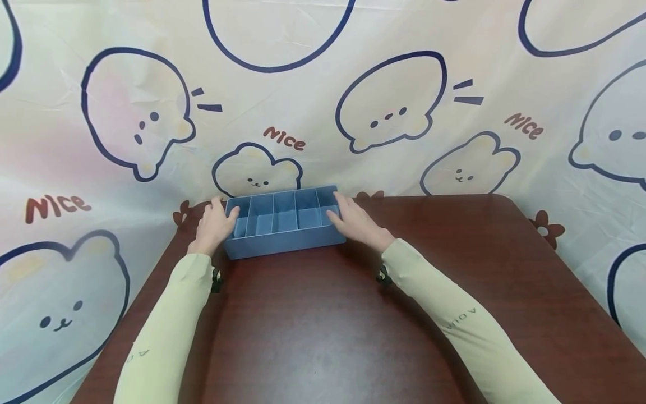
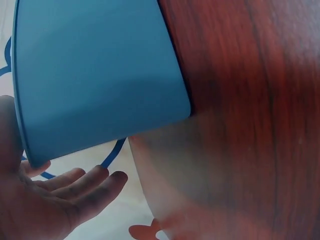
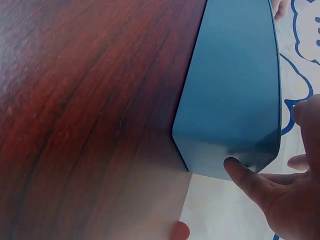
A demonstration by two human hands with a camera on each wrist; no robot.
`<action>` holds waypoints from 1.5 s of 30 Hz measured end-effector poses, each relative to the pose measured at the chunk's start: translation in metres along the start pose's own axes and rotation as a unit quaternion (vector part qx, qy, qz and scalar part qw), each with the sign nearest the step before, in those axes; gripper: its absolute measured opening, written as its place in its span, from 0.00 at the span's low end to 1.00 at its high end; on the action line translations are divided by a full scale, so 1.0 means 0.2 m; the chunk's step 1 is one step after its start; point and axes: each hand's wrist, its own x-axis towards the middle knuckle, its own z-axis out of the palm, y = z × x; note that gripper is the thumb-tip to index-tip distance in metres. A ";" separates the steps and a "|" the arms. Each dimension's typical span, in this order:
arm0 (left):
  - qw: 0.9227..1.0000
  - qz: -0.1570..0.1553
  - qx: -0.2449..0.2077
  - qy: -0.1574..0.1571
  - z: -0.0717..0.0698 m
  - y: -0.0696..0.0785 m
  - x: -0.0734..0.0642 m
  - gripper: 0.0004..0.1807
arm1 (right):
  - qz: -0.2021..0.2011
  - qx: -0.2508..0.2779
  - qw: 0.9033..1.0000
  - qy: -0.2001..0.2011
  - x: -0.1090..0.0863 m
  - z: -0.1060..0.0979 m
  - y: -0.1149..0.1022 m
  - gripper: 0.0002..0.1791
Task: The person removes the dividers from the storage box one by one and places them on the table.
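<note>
A long blue box (image 1: pixel 287 244), split by upright dividers into several compartments, sits slightly askew near the table's far edge. No contents show in the compartments. My left hand (image 1: pixel 212 228) is at its left end, the thumb beside the rim; in the left wrist view the fingers (image 2: pixel 97 192) extend loosely past the box's end wall. At the right end is my right hand (image 1: pixel 361 225), thumb over the rim in the head view. One fingertip of this hand (image 3: pixel 292 200) touches the end wall in the right wrist view, with fingers spread.
The dark reddish-brown wooden table (image 1: pixel 303 336) has rounded far corners. Behind and beside it hangs a pale cloth (image 1: pixel 323 112) printed with cartoon bears and the word "Nice". Dark bands (image 1: pixel 216 279) circle both wrists below the light green sleeves (image 1: pixel 166 320).
</note>
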 end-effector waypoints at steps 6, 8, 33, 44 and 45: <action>0.999 -0.010 -0.021 -0.031 0.03 0.00 0.01 0.41 | 0.010 0.005 0.999 -0.034 0.00 0.01 -0.01 0.42; 0.999 -0.015 -0.028 -0.040 0.04 0.01 0.01 0.41 | 0.011 0.011 0.999 -0.041 0.01 0.02 -0.01 0.42; 0.990 -0.055 -0.108 -0.072 0.06 -0.04 0.02 0.35 | 0.074 0.057 0.989 -0.112 0.03 0.05 0.07 0.43; 0.985 -0.062 -0.154 -0.040 0.07 -0.05 0.01 0.33 | 0.057 0.056 0.992 -0.099 0.03 0.04 0.09 0.40; 0.985 -0.061 -0.157 -0.037 0.07 -0.06 0.01 0.33 | 0.055 0.053 0.992 -0.097 0.03 0.04 0.09 0.39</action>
